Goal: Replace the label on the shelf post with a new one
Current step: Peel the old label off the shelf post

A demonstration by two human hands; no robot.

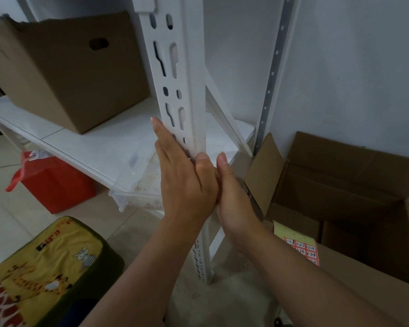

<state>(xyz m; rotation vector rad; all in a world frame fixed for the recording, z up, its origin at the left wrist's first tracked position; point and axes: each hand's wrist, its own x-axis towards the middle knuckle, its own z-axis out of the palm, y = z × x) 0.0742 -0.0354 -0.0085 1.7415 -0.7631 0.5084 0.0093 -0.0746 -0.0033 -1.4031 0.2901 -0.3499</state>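
Head view: cardboard box sits behind shelf post.

- Hands: two, left hand and right hand.
- Shelf posts: two, front post, rear post.
- Cardboard boxes: two, shelf box, floor box.
- Red bag: one.
- Label sheet: one.

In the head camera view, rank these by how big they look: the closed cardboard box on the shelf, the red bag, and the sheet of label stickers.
1. Closed cardboard box
2. Red bag
3. Sheet of label stickers, partly hidden by an arm
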